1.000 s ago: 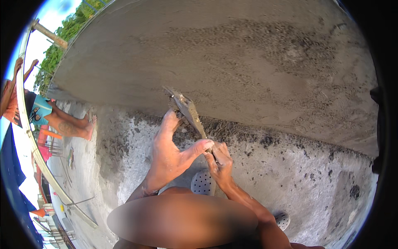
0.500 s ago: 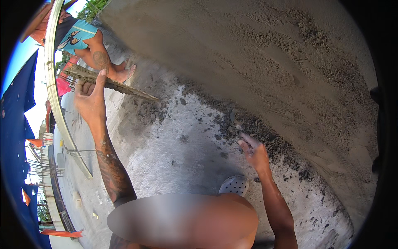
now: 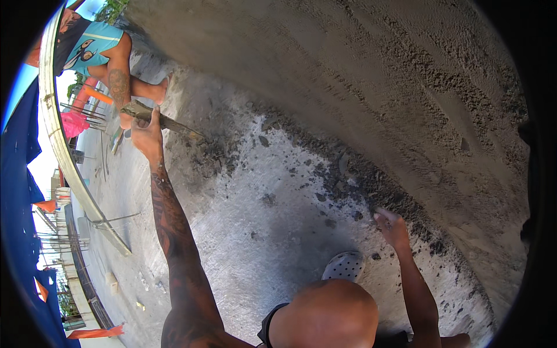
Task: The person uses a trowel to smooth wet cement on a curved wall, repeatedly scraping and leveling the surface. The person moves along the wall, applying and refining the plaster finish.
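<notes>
My left hand [image 3: 146, 138] is raised on an outstretched arm at the upper left. It grips a narrow-looking board [image 3: 168, 123] by its edge, thumb on top. Wet mortar coats the board, which is seen almost edge-on, tilted down to the right. Low at the right, my right hand [image 3: 393, 229] hovers by dark mortar crumbs [image 3: 371, 185] along the foot of the wall. Its fingers point left, loosely stretched, with nothing visible in them. The freshly mortared wall [image 3: 325, 87] rises beside it, smooth in places and rough in others.
Another person's legs in blue shorts [image 3: 96, 46] stand beyond my left hand. A long pale straightedge bar [image 3: 69, 151] curves down the left side. My bent knee [image 3: 328, 313] and a white perforated clog [image 3: 343, 267] are at the bottom. Blue tarpaulin [image 3: 20, 174] hangs far left.
My left hand and the board have shifted right in the picture. My right hand has moved right and slightly down along the wall's foot. The other person's legs have changed stance.
</notes>
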The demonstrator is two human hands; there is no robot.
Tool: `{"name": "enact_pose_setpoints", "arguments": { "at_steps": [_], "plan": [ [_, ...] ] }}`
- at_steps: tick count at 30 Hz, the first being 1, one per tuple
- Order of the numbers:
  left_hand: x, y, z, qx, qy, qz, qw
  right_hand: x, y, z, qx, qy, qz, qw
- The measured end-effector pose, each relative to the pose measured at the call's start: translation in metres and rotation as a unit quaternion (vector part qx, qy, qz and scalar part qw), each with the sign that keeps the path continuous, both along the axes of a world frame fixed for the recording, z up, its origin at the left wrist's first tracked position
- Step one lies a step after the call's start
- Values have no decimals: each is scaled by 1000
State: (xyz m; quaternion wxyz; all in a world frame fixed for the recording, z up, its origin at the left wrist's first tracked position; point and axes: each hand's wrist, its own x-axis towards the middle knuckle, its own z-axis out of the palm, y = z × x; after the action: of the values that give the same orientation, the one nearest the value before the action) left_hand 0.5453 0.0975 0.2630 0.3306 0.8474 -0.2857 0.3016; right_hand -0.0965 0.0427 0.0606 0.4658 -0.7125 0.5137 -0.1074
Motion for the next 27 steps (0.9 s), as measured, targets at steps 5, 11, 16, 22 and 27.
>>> {"name": "enact_pose_setpoints", "arguments": {
  "at_steps": [5, 11, 16, 22, 27],
  "plan": [
    [19, 4, -31, 0, -37, -15, 999, 17, -9, 8, 14, -60, -4, 998],
    [4, -2, -41, 125, -28, 74, 989, -7, -7, 38, 62, 51, 11, 997],
    [-188, -60, 59, 325, -197, -131, 916, -79, -7, 59, 45, 114, 65, 990],
    [-473, -82, 95, 313, -26, -640, 702, -130, 24, 74, -104, -122, -38, 986],
    [-669, -53, 123, 322, 19, -800, 505, -137, 80, 73, -445, -257, -194, 835]
  ]
}}
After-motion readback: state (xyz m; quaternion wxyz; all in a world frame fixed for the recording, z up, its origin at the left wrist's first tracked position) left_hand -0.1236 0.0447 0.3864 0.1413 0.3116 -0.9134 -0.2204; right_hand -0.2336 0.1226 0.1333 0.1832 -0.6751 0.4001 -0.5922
